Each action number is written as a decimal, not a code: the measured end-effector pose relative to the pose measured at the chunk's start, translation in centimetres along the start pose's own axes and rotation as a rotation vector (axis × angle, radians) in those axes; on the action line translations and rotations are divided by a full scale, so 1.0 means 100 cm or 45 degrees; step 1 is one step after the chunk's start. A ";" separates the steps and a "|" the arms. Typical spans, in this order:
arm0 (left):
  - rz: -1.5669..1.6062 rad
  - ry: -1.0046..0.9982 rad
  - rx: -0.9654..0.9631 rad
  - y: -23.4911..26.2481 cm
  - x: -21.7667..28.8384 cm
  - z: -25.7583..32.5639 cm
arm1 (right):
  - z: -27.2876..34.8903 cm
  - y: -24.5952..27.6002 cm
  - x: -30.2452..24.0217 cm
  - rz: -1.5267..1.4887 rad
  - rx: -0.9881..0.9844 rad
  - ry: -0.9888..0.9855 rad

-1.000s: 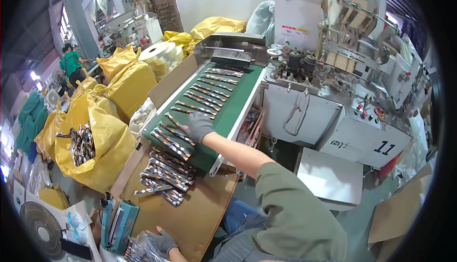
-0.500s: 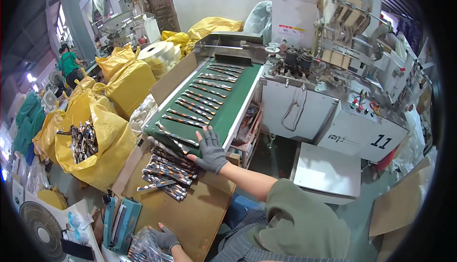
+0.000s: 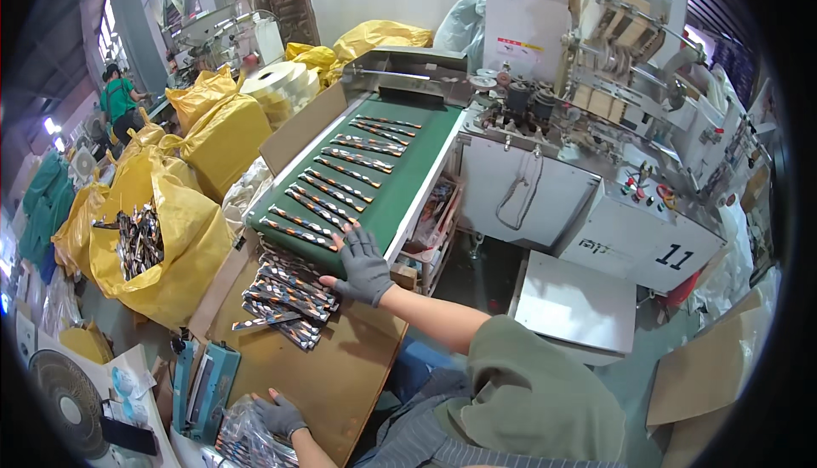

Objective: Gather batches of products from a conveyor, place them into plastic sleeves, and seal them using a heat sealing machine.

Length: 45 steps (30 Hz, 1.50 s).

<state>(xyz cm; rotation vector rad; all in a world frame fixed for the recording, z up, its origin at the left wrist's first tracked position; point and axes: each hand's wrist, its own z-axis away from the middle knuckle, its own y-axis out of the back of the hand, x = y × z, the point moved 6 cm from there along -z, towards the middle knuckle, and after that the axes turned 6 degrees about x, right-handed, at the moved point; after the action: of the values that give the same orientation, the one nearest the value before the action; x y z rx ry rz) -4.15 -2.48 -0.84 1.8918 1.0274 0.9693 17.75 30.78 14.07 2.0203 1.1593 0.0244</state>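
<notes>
— Where do the slim foil sachets (image 3: 285, 293) lie?
— Heaped on the brown cardboard tabletop (image 3: 340, 374), below the green felt belt (image 3: 387, 183); gloved right hand (image 3: 364, 265), fingers spread flat, touches them.
— Left hand (image 3: 278, 417)?
— Fingers splayed on a crinkly clear bag (image 3: 242, 442).

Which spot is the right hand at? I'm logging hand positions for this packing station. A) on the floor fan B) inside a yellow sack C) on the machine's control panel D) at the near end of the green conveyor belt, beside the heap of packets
D: the gloved right hand rests at the near end of the green conveyor belt, right beside the heap of packets on the brown board.
</notes>
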 end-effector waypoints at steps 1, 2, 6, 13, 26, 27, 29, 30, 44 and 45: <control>-0.023 0.025 -0.040 0.002 0.002 0.000 | 0.000 0.001 0.000 -0.043 0.001 0.004; -0.039 0.045 -0.036 0.003 0.006 -0.001 | -0.001 0.002 0.000 -0.089 0.001 0.009; -0.053 0.048 -0.106 0.018 0.017 0.002 | -0.007 -0.001 0.026 -0.258 -0.180 -0.158; 0.048 0.026 -0.073 0.030 0.032 0.019 | -0.139 -0.038 0.186 0.114 0.027 -0.285; 0.548 0.317 -0.210 -0.006 0.069 -0.016 | -0.141 -0.105 0.043 -0.241 -0.917 0.294; 0.630 0.352 -0.239 -0.021 0.087 -0.027 | -0.115 -0.107 0.026 -0.138 -0.632 0.520; 0.884 0.484 -0.204 -0.027 0.123 -0.049 | -0.087 -0.110 -0.037 -0.099 -0.923 0.533; 0.936 0.528 -0.171 -0.041 0.127 -0.056 | -0.077 -0.106 -0.068 -0.218 -0.929 0.477; 1.393 1.041 -0.805 -0.037 0.098 -0.048 | 0.033 -0.190 -0.139 -0.944 -1.512 -0.180; 1.398 1.035 -0.843 -0.030 0.091 -0.049 | 0.055 -0.191 -0.143 -1.199 -1.612 -0.468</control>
<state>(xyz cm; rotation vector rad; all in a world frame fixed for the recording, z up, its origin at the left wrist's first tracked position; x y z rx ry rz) -5.80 7.97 0.88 1.3814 -0.1447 2.4521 -2.30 22.00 3.04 0.2892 1.2436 -0.0683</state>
